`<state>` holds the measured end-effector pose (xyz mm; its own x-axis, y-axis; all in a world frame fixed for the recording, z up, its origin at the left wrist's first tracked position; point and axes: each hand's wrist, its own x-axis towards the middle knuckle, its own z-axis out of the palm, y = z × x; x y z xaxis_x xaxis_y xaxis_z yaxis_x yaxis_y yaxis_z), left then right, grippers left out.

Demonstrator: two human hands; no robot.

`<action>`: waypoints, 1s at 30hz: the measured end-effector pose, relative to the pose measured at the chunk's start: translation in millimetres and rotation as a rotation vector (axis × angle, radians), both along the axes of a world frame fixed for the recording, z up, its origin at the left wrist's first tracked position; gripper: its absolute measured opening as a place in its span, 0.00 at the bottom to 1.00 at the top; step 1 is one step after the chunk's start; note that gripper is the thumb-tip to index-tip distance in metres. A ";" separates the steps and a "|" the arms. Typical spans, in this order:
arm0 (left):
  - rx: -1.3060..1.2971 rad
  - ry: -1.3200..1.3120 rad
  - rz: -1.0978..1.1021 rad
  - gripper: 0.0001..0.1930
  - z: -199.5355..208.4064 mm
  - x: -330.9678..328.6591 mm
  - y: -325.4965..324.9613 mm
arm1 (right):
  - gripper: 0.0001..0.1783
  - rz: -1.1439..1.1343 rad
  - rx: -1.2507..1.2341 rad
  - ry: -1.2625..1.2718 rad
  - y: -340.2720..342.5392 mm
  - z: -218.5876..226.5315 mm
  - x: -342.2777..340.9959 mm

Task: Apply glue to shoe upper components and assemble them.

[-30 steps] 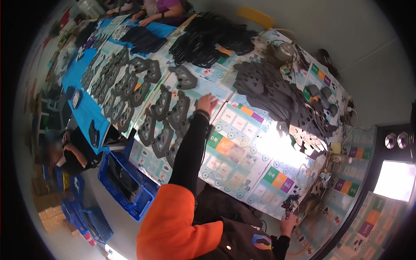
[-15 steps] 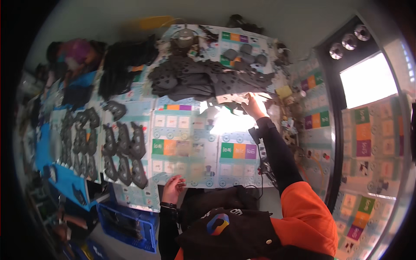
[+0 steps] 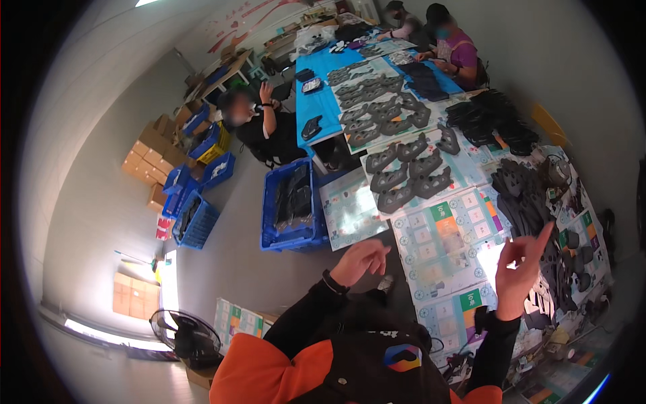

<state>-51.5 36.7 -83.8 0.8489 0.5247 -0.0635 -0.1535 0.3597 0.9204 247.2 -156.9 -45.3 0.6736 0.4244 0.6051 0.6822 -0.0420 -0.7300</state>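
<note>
Head view: our left hand (image 3: 360, 261), fingers half-curled, appears empty; dark-grey moulded openwork pieces (image 3: 397, 200) lie on the paper-covered counter (image 3: 418, 275), probably light, springy, best held by rims; our right hand (image 3: 517, 277), index raised, appears empty near heaped dark-grey sheets (image 3: 521, 195).

At my nine o'clock, a dark caged fan (image 3: 190, 339) is standing low down. Blue crates (image 3: 195, 227) are clustering on the floor (image 3: 232, 259) at ten, and brown cartons (image 3: 153, 151) are piling up just beyond them, with a yellow crate (image 3: 219, 143) sitting near. At eleven, a person in black (image 3: 254, 138) is keeping close to a blue covering (image 3: 314, 121); farther off, a red decoration (image 3: 250, 28) is running across the wall. Toward twelve, I'm seeing a person in pale clothing (image 3: 408, 29) and, nearer one, a person in purple (image 3: 466, 55). A yellow curved object (image 3: 552, 124) is showing at one.
</note>
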 end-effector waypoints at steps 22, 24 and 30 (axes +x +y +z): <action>0.397 -0.215 -0.097 0.18 116.5 -24.0 -27.9 | 0.52 -0.110 0.259 -0.365 30.5 116.8 -59.0; 0.350 -0.179 -0.054 0.18 117.2 -22.5 -19.4 | 0.55 -0.028 0.221 -0.340 21.0 119.5 -63.6; 0.358 0.048 0.084 0.19 114.0 5.4 -14.8 | 0.65 0.421 0.154 -0.340 14.3 153.8 -82.3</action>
